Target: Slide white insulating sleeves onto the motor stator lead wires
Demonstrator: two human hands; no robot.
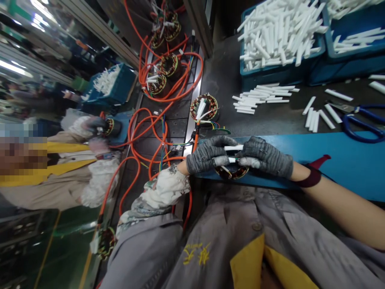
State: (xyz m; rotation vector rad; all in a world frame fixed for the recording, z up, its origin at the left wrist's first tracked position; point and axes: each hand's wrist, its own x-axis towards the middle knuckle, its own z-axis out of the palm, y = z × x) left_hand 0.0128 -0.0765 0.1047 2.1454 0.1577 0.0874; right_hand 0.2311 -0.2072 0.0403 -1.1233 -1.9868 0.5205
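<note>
Both my hands wear grey knit gloves and meet over a wire-wound motor stator (pixel 231 172) close to my body. My left hand (pixel 206 154) is closed, with a short white tube (pixel 232 159) at its thumb. A second white tube (pixel 234 147) spans the gap between the fingertips of both hands. My right hand (pixel 264 156) is closed too, its fingertips at the right ends of these tubes. A thin greenish wire shows by its thumb. The gloves hide much of the stator. Just beyond stands another stator (pixel 203 107) with white tubes and coloured leads.
Blue bins (pixel 282 70) of white tubes stand at the back right, with loose tubes (pixel 264 94) before them. Blue-handled cutters (pixel 361 116) lie on the right. Orange cables (pixel 150 116) and more stators (pixel 168 66) fill the line at left, where a co-worker handles another stator (pixel 111 127).
</note>
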